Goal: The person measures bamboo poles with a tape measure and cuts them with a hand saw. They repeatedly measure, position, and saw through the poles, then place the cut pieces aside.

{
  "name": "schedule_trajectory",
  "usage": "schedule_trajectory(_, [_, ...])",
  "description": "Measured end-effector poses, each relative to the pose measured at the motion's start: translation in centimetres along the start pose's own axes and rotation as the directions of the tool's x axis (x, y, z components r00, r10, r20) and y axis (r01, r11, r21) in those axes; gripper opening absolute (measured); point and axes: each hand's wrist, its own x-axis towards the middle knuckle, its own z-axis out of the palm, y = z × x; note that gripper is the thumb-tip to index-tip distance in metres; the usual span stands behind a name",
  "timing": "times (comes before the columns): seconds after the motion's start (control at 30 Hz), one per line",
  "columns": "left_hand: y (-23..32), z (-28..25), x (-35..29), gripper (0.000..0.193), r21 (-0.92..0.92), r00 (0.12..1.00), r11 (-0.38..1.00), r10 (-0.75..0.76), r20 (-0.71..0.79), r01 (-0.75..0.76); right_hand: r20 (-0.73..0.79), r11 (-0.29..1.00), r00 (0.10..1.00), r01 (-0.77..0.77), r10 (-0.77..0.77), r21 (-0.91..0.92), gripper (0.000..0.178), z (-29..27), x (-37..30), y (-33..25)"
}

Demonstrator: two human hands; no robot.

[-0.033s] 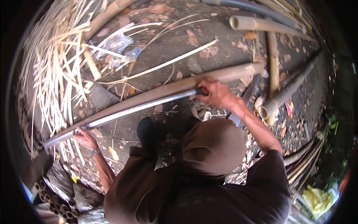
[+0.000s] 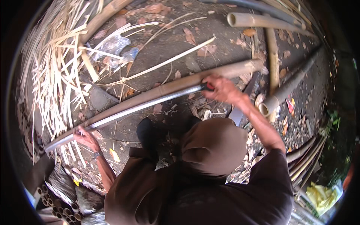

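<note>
Two hands appear in the head view: the right hand (image 2: 223, 90) grips the measuring tape (image 2: 150, 104) at its case; the left hand (image 2: 87, 139) touches the blade, whether pinching I cannot tell. Just beyond, the bamboo pole (image 2: 165, 89) lies on the ground, nearly parallel, its upper-right end nearer the right hand.

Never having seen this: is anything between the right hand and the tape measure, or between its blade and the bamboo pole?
Nothing visible: the right hand holds the tape measure directly, and its silver blade runs alongside the bamboo pole with no object between.
</note>
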Motion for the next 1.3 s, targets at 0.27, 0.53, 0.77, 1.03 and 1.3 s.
schedule_trajectory(0.27, [20.0,1.8,-6.8,0.081,-0.363,0.191,0.598,0.666,0.721,-0.715,-0.166,0.982,0.986,0.058,-0.028,0.180,0.046,-1.5,-2.5,9.8])
schedule_trajectory(0.53, [20.4,4.6,-7.0,0.086,-0.312,0.061,0.581,0.532,0.844,-0.752,-0.184,0.994,0.982,0.059,-0.041,0.092,0.049,-2.7,-2.5,8.4])
schedule_trajectory(0.77, [19.2,3.3,-5.3,0.089,-0.231,0.124,0.541,0.541,0.832,-0.808,-0.135,0.999,0.990,0.035,-0.030,0.029,0.050,-3.0,-1.8,5.7])
schedule_trajectory(1.03, [16.6,4.2,-2.6,0.088,-0.117,0.261,0.620,0.484,0.835,-0.776,-0.203,0.995,0.974,0.101,-0.097,0.009,0.049,-1.8,3.0,3.8])
schedule_trajectory(1.3, [16.7,4.4,-2.3,0.080,-0.130,0.271,0.623,0.506,0.819,-0.771,-0.181,0.977,0.961,0.206,-0.211,-0.047,0.048,-3.6,3.8,3.4])
